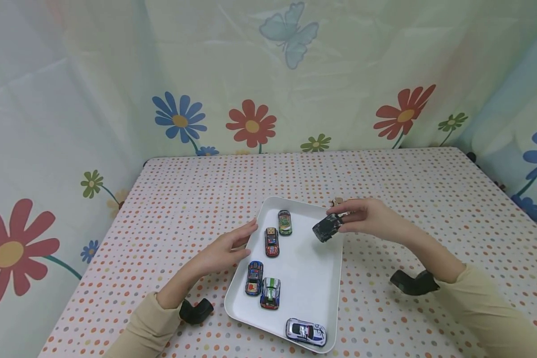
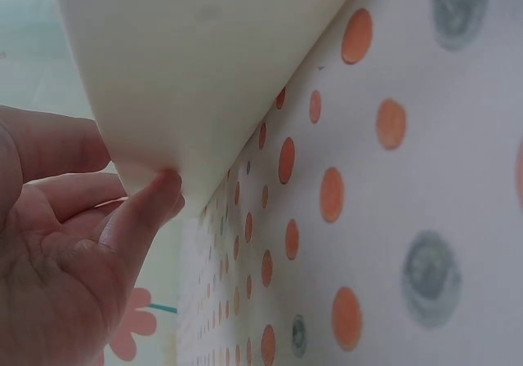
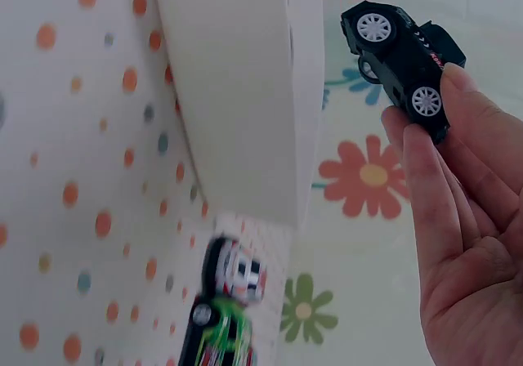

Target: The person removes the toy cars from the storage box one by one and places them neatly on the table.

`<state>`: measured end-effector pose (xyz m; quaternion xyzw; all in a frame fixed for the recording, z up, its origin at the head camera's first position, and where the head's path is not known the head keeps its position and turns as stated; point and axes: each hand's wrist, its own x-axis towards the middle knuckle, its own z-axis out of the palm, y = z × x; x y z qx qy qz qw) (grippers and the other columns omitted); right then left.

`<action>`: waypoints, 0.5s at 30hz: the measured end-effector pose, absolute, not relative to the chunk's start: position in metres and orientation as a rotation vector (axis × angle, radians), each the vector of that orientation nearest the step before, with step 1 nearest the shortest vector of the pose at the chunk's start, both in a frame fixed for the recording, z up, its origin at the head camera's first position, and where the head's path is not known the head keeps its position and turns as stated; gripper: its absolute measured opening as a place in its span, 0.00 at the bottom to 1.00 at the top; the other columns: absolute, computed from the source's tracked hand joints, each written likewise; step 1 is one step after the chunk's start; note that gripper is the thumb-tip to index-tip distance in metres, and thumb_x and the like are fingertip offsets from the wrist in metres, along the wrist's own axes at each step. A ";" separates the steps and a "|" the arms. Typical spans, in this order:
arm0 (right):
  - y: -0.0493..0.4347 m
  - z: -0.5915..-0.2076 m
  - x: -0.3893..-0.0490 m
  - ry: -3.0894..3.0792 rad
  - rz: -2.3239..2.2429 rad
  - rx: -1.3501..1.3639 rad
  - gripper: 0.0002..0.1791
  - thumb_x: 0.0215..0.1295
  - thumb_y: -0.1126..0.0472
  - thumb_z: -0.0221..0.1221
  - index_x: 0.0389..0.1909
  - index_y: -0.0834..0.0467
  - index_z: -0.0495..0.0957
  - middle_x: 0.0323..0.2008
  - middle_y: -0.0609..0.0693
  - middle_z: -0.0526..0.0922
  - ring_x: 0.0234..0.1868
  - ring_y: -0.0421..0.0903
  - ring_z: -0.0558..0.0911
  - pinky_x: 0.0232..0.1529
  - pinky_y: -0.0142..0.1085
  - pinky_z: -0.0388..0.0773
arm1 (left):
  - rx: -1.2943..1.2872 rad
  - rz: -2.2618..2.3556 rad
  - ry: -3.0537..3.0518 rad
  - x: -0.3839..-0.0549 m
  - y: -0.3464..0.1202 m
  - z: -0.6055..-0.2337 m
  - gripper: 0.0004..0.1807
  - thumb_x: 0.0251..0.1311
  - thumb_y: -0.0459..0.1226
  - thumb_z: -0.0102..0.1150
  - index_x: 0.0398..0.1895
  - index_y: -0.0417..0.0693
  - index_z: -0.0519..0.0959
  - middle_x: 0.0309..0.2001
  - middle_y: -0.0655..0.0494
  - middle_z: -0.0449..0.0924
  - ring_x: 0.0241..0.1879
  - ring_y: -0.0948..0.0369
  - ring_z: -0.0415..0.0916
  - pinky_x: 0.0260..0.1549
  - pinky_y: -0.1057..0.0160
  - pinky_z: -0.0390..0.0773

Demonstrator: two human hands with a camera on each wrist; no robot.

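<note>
My right hand (image 1: 369,219) pinches a black toy car (image 1: 327,227) by one end, above the right side of a white tray (image 1: 311,263). The right wrist view shows the car's pale spoked wheels between thumb and fingertips. On the tray's left side, my left hand (image 1: 223,253) holds the wall; in the left wrist view its thumb (image 2: 159,194) presses the outer face while other fingers go behind the edge. Inside the tray lie a green car (image 1: 285,222), a red-and-black car (image 1: 272,242), a blue car (image 1: 254,278), a white-and-green car (image 1: 270,293) and a white-and-blue car (image 1: 306,332).
Outside the tray, a green toy car (image 3: 219,333) and a white-and-red one (image 3: 237,270) stand on the dotted tablecloth (image 1: 197,199), mostly hidden behind the right hand in the head view. A flowered curtain (image 1: 340,99) hangs behind the table. Black devices (image 1: 413,282) sit at both wrists.
</note>
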<state>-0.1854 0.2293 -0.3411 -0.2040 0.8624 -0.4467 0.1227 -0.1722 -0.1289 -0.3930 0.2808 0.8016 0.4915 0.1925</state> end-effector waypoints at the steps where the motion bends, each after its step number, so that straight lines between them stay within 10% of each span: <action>1: 0.234 -0.341 -0.186 2.524 -1.312 -0.569 0.22 0.56 0.67 0.65 0.54 0.65 0.76 0.55 0.64 0.74 0.47 0.52 0.80 0.42 0.36 0.80 | 0.789 1.378 2.250 -0.172 -0.129 -0.393 0.32 0.64 0.24 0.49 0.70 0.34 0.53 0.72 0.46 0.42 0.66 0.49 0.54 0.58 0.54 0.65; 15: 0.327 -0.385 -0.218 2.701 -1.333 -0.205 0.32 0.62 0.45 0.59 0.63 0.56 0.69 0.65 0.62 0.61 0.59 0.60 0.68 0.52 0.57 0.70 | 0.749 1.372 2.266 -0.170 -0.127 -0.389 0.32 0.64 0.24 0.49 0.70 0.35 0.53 0.72 0.49 0.43 0.66 0.50 0.54 0.58 0.55 0.65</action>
